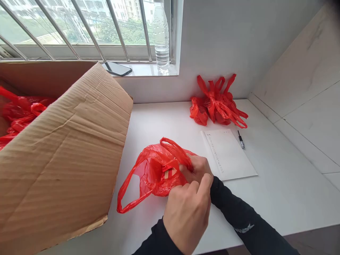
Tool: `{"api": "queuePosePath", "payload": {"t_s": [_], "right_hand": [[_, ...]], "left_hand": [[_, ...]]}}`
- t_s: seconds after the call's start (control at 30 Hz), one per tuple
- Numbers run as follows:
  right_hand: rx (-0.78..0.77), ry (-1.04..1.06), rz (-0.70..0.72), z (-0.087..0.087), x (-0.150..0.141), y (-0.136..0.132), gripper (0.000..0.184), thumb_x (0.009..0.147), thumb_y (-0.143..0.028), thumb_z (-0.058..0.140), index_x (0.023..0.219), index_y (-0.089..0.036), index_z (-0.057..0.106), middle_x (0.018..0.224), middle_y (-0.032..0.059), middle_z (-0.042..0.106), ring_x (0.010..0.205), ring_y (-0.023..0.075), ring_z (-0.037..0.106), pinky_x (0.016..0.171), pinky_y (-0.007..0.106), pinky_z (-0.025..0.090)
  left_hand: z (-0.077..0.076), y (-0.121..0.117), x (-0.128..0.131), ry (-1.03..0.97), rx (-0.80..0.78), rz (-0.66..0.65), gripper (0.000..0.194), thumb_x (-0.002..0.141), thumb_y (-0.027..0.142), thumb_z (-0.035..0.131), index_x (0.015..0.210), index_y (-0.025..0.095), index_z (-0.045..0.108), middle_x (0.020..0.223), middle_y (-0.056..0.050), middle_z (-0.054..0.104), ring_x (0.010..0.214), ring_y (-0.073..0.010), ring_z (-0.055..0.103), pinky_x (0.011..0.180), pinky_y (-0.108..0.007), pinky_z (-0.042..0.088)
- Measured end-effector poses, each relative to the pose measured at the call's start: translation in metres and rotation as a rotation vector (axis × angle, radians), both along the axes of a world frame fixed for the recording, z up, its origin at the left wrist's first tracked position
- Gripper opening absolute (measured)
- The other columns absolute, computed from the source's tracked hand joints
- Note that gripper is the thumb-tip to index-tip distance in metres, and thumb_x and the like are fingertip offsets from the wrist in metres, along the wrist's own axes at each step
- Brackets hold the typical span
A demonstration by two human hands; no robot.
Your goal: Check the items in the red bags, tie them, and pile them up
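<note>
A red plastic bag (pixel 154 170) lies on the white table (pixel 278 184) in front of me, one handle loop trailing toward the near left. My left hand (pixel 187 212) is closed with its fingers pinched at the bag's right side. My right hand (pixel 198 168) is just behind it, closed on the bag's other handle. Something tan shows through the bag's opening. Both sleeves are black.
A big cardboard box (pixel 63 152) fills the left side, with more red bags (pixel 18 113) inside. Several tied red bags (pixel 217 102) sit by the far wall. A sheet of paper (pixel 228 154) and a pen (pixel 241 139) lie right of centre. A water bottle (pixel 161 35) and phone (pixel 117 68) rest on the sill.
</note>
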State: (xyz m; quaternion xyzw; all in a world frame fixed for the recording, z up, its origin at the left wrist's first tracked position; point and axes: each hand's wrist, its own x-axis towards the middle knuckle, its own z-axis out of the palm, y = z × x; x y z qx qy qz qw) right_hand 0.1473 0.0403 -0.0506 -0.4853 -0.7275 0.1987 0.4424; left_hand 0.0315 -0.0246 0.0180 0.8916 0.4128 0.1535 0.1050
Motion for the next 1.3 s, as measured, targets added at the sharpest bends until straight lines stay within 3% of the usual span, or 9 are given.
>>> {"api": "queuePosePath", "payload": {"t_s": [0.13,0.2,0.3,0.4,0.53,0.73,0.93,1.1,1.3], "right_hand": [[0.054,-0.088,-0.026,-0.003,-0.002,0.001,0.025,0.091,-0.033,0.052,0.069,-0.021,0.049,0.056,-0.0038,0.045,0.051,0.0119,0.036,0.052,0.03,0.032],[0.071,-0.107,-0.053,-0.005,-0.001,0.002,0.028,0.092,-0.033,0.05,0.067,-0.022,0.045,0.056,-0.004,0.043,0.051,0.012,0.033,0.051,0.031,0.029],[0.075,-0.122,-0.074,-0.006,0.0,0.003,0.028,0.093,-0.034,0.049,0.068,-0.022,0.045,0.057,-0.0039,0.045,0.051,0.0121,0.034,0.052,0.03,0.029],[0.072,-0.133,-0.081,-0.007,0.0,0.004,0.027,0.092,-0.035,0.049,0.068,-0.022,0.045,0.056,-0.0041,0.046,0.05,0.0117,0.034,0.051,0.029,0.03],[0.064,-0.148,-0.112,-0.007,-0.002,0.005,0.029,0.092,-0.034,0.049,0.066,-0.022,0.044,0.054,-0.004,0.045,0.048,0.0115,0.033,0.05,0.029,0.029],[0.042,-0.158,-0.14,-0.004,0.002,0.006,0.026,0.092,-0.034,0.049,0.069,-0.022,0.048,0.054,-0.0037,0.047,0.049,0.012,0.036,0.05,0.028,0.03],[0.032,-0.149,-0.143,-0.003,0.002,0.007,0.027,0.092,-0.034,0.048,0.068,-0.022,0.048,0.055,-0.0037,0.046,0.05,0.012,0.036,0.052,0.027,0.031],[0.022,-0.14,-0.149,-0.003,0.003,0.008,0.026,0.091,-0.036,0.048,0.069,-0.022,0.05,0.055,-0.0034,0.047,0.05,0.0122,0.036,0.051,0.026,0.032],[0.029,-0.07,-0.151,0.001,0.005,0.004,0.025,0.091,-0.03,0.05,0.069,-0.021,0.049,0.055,-0.0048,0.045,0.05,0.0105,0.035,0.052,0.025,0.032]], "left_hand": [[-0.016,-0.008,0.021,0.169,-0.062,0.031,0.022,0.089,0.011,0.047,0.109,0.018,0.052,0.065,0.001,0.061,0.048,-0.0219,0.058,0.041,-0.036,0.029],[-0.02,-0.012,0.027,0.17,-0.027,0.023,0.03,0.088,0.014,0.05,0.118,0.016,0.05,0.064,0.001,0.062,0.046,-0.0224,0.059,0.04,-0.036,0.029],[-0.019,-0.013,0.03,0.082,0.04,0.099,0.035,0.091,0.016,0.049,0.126,0.013,0.045,0.064,0.001,0.063,0.047,-0.0209,0.06,0.04,-0.035,0.03],[-0.018,-0.012,0.031,0.091,0.044,0.141,0.019,0.092,0.014,0.047,0.11,0.017,0.051,0.062,0.001,0.062,0.047,-0.0208,0.06,0.04,-0.034,0.03],[-0.017,-0.013,0.034,0.121,0.03,0.09,0.009,0.092,0.016,0.046,0.096,0.019,0.054,0.058,0.002,0.059,0.045,-0.0215,0.058,0.041,-0.036,0.033],[-0.015,-0.015,0.033,0.013,0.126,0.158,0.022,0.094,0.018,0.046,0.115,0.015,0.051,0.055,0.003,0.057,0.041,-0.0206,0.056,0.04,-0.035,0.034],[-0.027,-0.024,0.03,0.02,0.05,0.083,0.022,0.092,0.015,0.047,0.113,0.016,0.051,0.053,0.004,0.058,0.039,-0.0202,0.056,0.04,-0.035,0.032],[-0.031,-0.024,0.029,-0.068,0.071,0.135,0.03,0.095,0.017,0.044,0.125,0.014,0.045,0.055,0.004,0.059,0.041,-0.0192,0.057,0.042,-0.033,0.033],[-0.03,-0.03,0.032,-0.098,-0.136,0.117,0.031,0.094,0.018,0.045,0.125,0.019,0.047,0.06,0.003,0.065,0.044,-0.0212,0.058,0.045,-0.035,0.036]]}}
